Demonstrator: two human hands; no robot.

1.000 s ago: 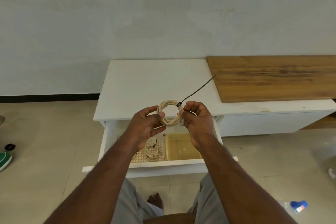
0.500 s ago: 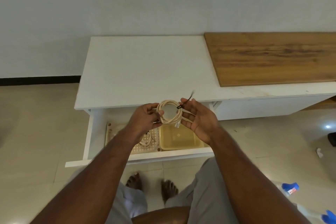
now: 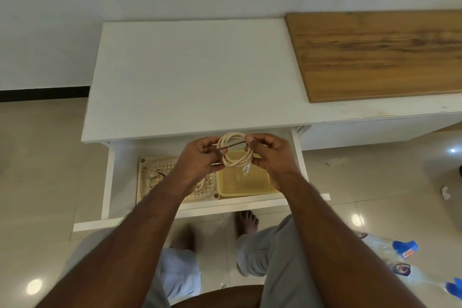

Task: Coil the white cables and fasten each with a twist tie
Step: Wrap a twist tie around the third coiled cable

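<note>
A small coil of white cable point(image 3: 237, 160) hangs in the air above the open drawer point(image 3: 107, 182), its clear plug pointing down. My left hand point(image 3: 197, 157) pinches the coil's left side and the loose end of a dark twist tie point(image 3: 231, 144) that stretches across the ring. My right hand point(image 3: 272, 155) pinches the coil's right side where the tie is wrapped round it. Two more coiled white cables point(image 3: 156, 177) lie in a perforated cream tray point(image 3: 145, 165) in the drawer, partly hidden by my left forearm.
A yellow mesh basket point(image 3: 246, 186) sits in the drawer beside the cream tray. The white cabinet top point(image 3: 190, 75) lies behind, with a wooden board point(image 3: 380, 55) on its right. Plastic bottles with blue caps point(image 3: 405, 249) lie on the tiled floor at right.
The camera has tilted down and come closer. The tie's free end, which stuck up to the right, now lies across the coil to my left hand. My right hand has closed from open fingers to a pinch.
</note>
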